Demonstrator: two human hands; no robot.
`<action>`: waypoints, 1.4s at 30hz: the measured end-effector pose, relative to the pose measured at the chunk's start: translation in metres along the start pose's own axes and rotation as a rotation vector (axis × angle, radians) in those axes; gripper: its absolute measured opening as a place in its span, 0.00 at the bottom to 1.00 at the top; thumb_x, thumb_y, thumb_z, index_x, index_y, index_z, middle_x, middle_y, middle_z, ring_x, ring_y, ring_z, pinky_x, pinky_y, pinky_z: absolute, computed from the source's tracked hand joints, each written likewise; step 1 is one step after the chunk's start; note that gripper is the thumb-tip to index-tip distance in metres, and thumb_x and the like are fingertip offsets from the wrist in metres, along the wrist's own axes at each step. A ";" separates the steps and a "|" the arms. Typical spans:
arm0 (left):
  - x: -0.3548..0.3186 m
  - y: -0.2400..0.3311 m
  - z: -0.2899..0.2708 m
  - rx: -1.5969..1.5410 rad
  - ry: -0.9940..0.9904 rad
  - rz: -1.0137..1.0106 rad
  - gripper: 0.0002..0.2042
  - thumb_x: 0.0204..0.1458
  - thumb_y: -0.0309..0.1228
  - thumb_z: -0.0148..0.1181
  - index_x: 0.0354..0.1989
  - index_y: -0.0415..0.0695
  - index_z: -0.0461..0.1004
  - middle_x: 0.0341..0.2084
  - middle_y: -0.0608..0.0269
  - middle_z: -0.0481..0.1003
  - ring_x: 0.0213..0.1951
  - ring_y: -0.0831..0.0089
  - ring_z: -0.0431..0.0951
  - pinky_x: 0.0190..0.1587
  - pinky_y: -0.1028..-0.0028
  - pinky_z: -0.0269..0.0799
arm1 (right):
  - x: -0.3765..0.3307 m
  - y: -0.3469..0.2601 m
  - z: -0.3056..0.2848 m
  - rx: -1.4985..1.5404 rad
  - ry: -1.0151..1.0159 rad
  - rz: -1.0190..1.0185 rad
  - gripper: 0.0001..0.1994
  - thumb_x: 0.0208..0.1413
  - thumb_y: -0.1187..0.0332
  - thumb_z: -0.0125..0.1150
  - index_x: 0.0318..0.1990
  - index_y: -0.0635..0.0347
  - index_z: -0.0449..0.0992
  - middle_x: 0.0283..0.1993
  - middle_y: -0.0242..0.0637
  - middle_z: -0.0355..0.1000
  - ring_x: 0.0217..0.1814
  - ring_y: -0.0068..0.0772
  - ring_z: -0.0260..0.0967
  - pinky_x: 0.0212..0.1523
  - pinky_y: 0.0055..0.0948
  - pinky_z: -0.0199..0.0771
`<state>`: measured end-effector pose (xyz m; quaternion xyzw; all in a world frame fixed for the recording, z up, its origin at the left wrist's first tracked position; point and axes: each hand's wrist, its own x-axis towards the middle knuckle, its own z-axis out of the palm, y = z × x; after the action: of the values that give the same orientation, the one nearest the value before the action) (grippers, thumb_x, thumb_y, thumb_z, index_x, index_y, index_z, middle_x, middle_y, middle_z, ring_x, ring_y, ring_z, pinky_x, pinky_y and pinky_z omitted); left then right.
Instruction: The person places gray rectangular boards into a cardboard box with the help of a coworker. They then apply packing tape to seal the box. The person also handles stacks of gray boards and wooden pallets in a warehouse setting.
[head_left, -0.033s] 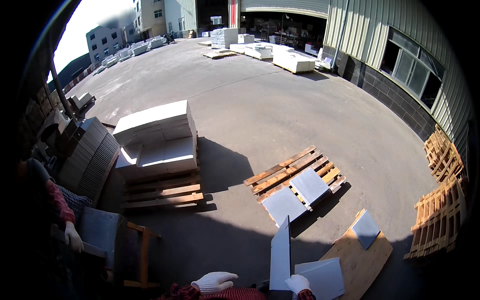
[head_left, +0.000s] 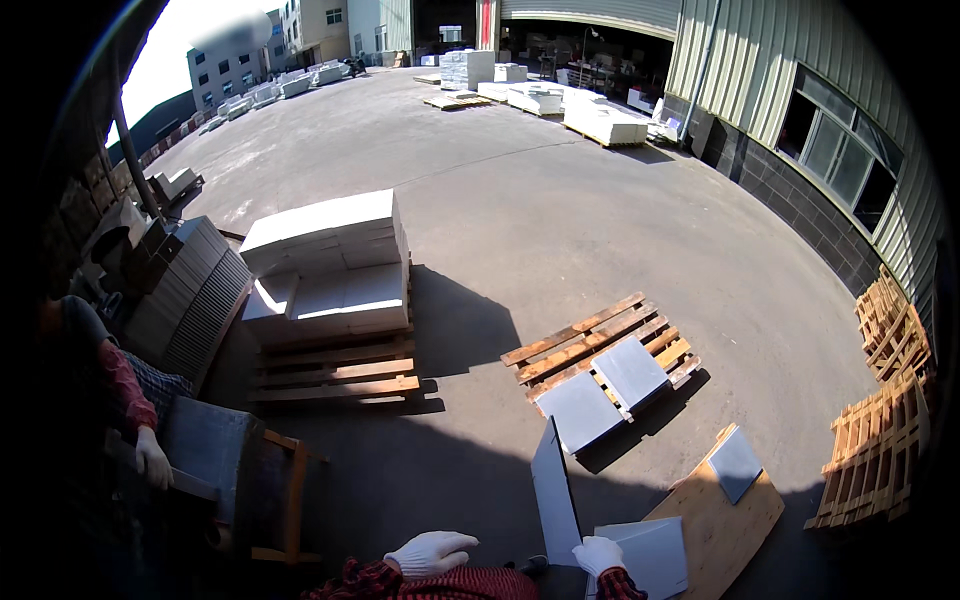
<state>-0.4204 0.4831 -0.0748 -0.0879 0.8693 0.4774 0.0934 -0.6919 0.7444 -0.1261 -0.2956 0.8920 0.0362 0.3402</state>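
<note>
Grey slab point(head_left: 555, 490): thin, flat, rectangular, plain matt grey, no markings visible. It stands on edge, nearly upright, leaning slightly left, near the lower middle of the view, above the concrete ground point(head_left: 560, 230). Its narrow edge faces the camera.

Right hand point(head_left: 598, 555): white glove, plaid sleeve, fingers curled around the slab's lower right edge, holding it.

Left hand point(head_left: 432, 552): white glove, loosely curled, palm down, holding nothing and apart from the slab, to its left.

Sheets point(head_left: 655, 555): pale grey, lying flat just right of the right hand, overlapping a plywood board point(head_left: 715, 525).

Small slab point(head_left: 737, 463): same grey, lying flat on the board's far end.

Pallet point(head_left: 590, 345): wooden, beyond the held slab, carrying two grey slabs point(head_left: 605, 392) laid flat side by side.

White stack point(head_left: 330, 265): pale blocks or boards piled on a second pallet point(head_left: 335, 375), to the left, casting a dark shadow right.

Empty pallets point(head_left: 880, 440): stacked or leaning at the right edge.

Ribbed grey stack point(head_left: 190, 295): leaning sheets at far left.

Co-worker point(head_left: 120, 390): at the left edge, red patterned sleeve, white-gloved hand point(head_left: 152, 458) resting on a grey panel point(head_left: 205, 445) beside a wooden frame point(head_left: 290, 500).

Warehouse point(head_left: 800, 80): corrugated wall and windows at right, with more white stacks point(head_left: 600, 120) before an open door.
</note>
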 end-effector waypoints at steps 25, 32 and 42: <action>-0.455 -0.036 -0.183 0.575 1.885 -0.915 0.46 0.41 0.14 0.74 0.71 0.46 0.58 0.57 0.50 0.72 0.52 0.66 0.78 0.55 0.67 0.76 | -0.060 -0.812 -0.178 -0.659 -0.051 -1.963 0.10 0.58 0.69 0.64 0.46 0.56 0.85 0.38 0.37 0.80 0.40 0.37 0.78 0.40 0.31 0.79; -0.468 -0.087 -0.265 0.427 1.746 -1.217 0.14 0.45 0.25 0.75 0.41 0.43 0.80 0.34 0.59 0.80 0.38 0.64 0.83 0.41 0.70 0.76 | -0.022 -0.967 -0.165 -0.800 -0.143 -2.010 0.11 0.60 0.66 0.59 0.44 0.59 0.84 0.38 0.42 0.79 0.38 0.43 0.78 0.44 0.38 0.79; -0.496 -0.103 -0.350 0.608 1.101 -1.438 0.08 0.46 0.36 0.65 0.33 0.48 0.80 0.27 0.60 0.76 0.34 0.57 0.79 0.39 0.60 0.74 | -0.014 -1.068 -0.143 -1.087 -0.054 -1.921 0.11 0.58 0.65 0.60 0.42 0.58 0.85 0.40 0.39 0.80 0.43 0.41 0.78 0.47 0.38 0.78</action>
<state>0.0572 0.1639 0.1481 -0.7854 0.6158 -0.0489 -0.0390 -0.1782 -0.1649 0.1382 -0.9748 0.1486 0.1505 0.0708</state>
